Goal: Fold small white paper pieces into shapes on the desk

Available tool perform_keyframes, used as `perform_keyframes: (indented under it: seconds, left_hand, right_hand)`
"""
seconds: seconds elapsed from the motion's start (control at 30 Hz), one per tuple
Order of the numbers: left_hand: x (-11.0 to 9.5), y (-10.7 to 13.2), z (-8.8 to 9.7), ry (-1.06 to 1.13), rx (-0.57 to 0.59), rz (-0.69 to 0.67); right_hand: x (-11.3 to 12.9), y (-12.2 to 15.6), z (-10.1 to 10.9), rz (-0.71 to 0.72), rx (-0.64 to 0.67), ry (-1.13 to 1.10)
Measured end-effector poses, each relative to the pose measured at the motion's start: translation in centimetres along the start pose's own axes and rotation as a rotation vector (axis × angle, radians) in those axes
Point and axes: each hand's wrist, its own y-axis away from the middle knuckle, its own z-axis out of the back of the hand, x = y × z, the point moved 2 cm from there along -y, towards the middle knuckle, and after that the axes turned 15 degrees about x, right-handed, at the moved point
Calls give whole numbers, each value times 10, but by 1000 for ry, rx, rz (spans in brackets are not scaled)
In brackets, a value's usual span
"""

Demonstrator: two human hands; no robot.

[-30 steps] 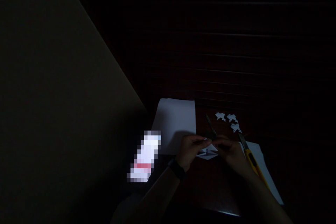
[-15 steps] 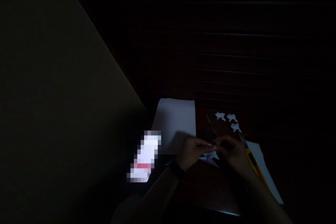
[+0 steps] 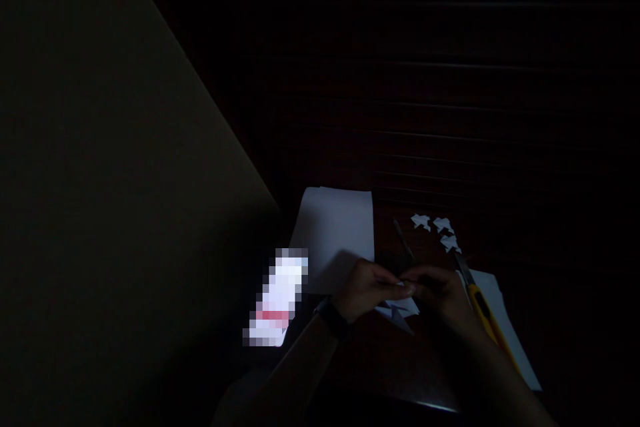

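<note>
My left hand [image 3: 361, 290], with a dark band at the wrist, pinches a piece of folded white paper [image 3: 398, 315]. On its other side, my right hand [image 3: 447, 292] closes its fingertips on the same paper, so the two hands almost touch. Pointed flaps of the paper stick out below the fingers; its upper part is hidden by them. Beyond the hands lie a thin dark pen-like stick [image 3: 403, 239] and three small folded paper shapes [image 3: 421, 221]. Close to my right wrist is a yellow utility knife [image 3: 483, 310] with its blade out.
White paper sheets [image 3: 337, 220] lie on the dark table at the left. A brightly lit, pixelated screen [image 3: 277, 297] stands beside them. More white paper [image 3: 513, 340] is under the knife. A pale wall [image 3: 125, 180] rises at the left, and the room is dim.
The folded paper has turned in my fingers, and its lower point now reaches further down. My right fingers have shifted slightly left along its top.
</note>
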Motion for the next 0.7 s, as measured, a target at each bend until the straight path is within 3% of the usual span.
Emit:
perform_keyframes:
  seconds: [0.13, 0.23, 0.4, 0.57, 0.7]
  left_hand:
    - [5, -2, 0, -40, -27, -40]
    - [4, -2, 5, -30, -174, -79]
    - [1, -3, 10, 26, -368, -71]
    - [1, -4, 7, 26, -404, -55]
    - [2, -5, 7, -73, -359, -66]
  right_hand:
    - [5, -3, -4, -52, -24, 30]
    - [10, -4, -4, -62, -42, 54]
    - [9, -3, -9, -92, 79, 86]
    - [2, -3, -12, -88, 100, 108]
    - [0, -3, -10, -117, 110, 81]
